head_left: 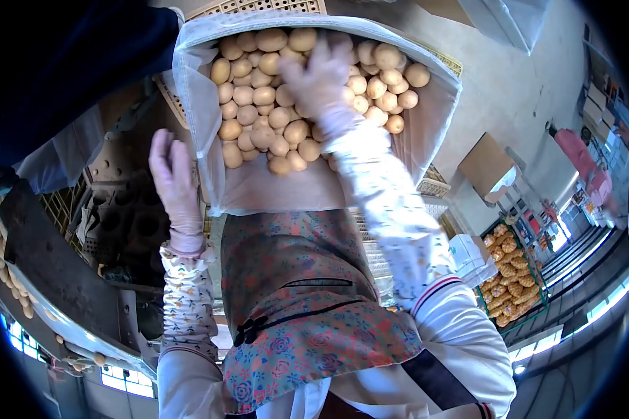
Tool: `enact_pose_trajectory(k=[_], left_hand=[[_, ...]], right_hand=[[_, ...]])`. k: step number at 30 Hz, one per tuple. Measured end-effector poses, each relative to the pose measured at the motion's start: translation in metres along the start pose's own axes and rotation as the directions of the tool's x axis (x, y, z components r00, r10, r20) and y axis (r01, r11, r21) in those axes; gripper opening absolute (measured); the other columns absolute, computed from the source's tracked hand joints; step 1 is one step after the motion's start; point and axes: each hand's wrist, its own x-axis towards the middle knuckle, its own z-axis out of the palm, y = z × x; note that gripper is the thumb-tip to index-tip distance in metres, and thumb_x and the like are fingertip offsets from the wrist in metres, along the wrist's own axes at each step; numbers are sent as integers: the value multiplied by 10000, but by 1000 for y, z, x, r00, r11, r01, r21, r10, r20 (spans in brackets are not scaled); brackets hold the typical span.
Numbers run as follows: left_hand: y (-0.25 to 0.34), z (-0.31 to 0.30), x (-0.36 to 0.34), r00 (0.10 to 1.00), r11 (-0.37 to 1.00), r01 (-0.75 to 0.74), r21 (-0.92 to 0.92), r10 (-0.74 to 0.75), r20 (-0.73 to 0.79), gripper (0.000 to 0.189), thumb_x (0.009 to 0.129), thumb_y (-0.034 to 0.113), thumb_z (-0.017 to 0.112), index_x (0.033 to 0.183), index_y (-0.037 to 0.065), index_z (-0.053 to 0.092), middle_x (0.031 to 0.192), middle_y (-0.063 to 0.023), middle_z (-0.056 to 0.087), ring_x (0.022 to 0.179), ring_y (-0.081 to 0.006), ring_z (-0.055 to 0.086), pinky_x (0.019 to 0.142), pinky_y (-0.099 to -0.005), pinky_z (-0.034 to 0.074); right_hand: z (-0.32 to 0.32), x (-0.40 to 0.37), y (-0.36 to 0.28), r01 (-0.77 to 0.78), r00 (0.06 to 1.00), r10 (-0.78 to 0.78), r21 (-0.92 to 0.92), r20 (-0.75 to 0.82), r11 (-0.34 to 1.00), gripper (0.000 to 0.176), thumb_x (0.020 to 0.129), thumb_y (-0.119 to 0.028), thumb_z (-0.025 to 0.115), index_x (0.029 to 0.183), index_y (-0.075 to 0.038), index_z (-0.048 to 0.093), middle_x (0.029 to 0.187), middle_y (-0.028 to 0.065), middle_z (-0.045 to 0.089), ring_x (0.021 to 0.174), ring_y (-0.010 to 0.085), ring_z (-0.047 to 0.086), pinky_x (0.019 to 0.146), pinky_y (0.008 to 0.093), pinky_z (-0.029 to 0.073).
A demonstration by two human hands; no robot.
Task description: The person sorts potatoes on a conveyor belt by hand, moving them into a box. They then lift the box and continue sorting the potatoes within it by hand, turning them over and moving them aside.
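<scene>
Potatoes [279, 116], round and tan, heaped inside a white liner [197, 91], mostly toward the far side; near strip of liner floor is bare. Liner stands open in front of the person's apron [314, 342], with a pale yellow perforated crate [265, 7] showing past its far edge.

Right hand [318, 80] over the middle of the heap, fingers spread, palm down. Blurred, so can't tell if it touches or pinches any potato. Left hand [173, 178] just outside the liner's left wall, fingers straight and loosely together, nothing held; contact with liner unclear. Dark cupped rack [126, 223] beyond it on the left.

Handling, my judgement: each potato firm, light enough for one hand, stiff, won't deform. Smooth rounded skin, likely to roll or slip under fingertips; could bruise if dropped. Best hold: thumb and fingers around the widest part, from above, picking those on top or at the heap's edge where sides are exposed. Full load probably heavy. Liner looks thin and floppy, so its rim is a poor place to lift from; bearing weight from underneath seems safer.
</scene>
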Motion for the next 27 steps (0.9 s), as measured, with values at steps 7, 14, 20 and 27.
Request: enact_pose_trajectory(k=[7, 14, 20, 27], left_hand=[[-28, 22, -24, 991, 975, -61, 213, 33, 131, 399, 978, 186, 619, 1312, -22, 553, 1179, -160, 637, 1071, -235, 621, 938, -360, 479], [-27, 30, -28, 999, 968, -25, 248, 13, 48, 313, 994, 212, 596, 1205, -18, 617, 1042, -97, 674, 932, -156, 623, 857, -314, 497], [-31, 33, -27, 998, 935, -49, 351, 62, -25, 290, 982, 216, 617, 1147, -22, 641, 974, -134, 697, 888, -200, 657, 829, -346, 516], [-34, 30, -29, 998, 940, -52, 339, 65, -27, 280, 988, 233, 616, 1122, -11, 649, 949, -96, 694, 855, -167, 633, 798, -328, 506]], right_hand=[[14, -165, -54, 217, 920, -237, 96, 313, 971, 566, 851, -351, 709, 1379, -197, 570, 1485, 185, 408, 1344, 515, 364, 1091, 639, 303], [-46, -103, 16, 168, 967, -172, -35, -189, 985, 467, 847, -203, 670, 1279, -45, 586, 1286, 242, 522, 1204, 444, 478, 992, 542, 395], [-9, -133, -19, 17, 999, -17, 0, 30, 1000, 753, 800, -401, 727, 1449, -111, 480, 1474, 255, 391, 1355, 494, 348, 1115, 619, 254], [-50, -197, -11, 145, 983, -166, 234, 76, 962, 526, 856, -161, 712, 1354, -72, 569, 1319, 191, 590, 1246, 348, 538, 1093, 461, 396]])
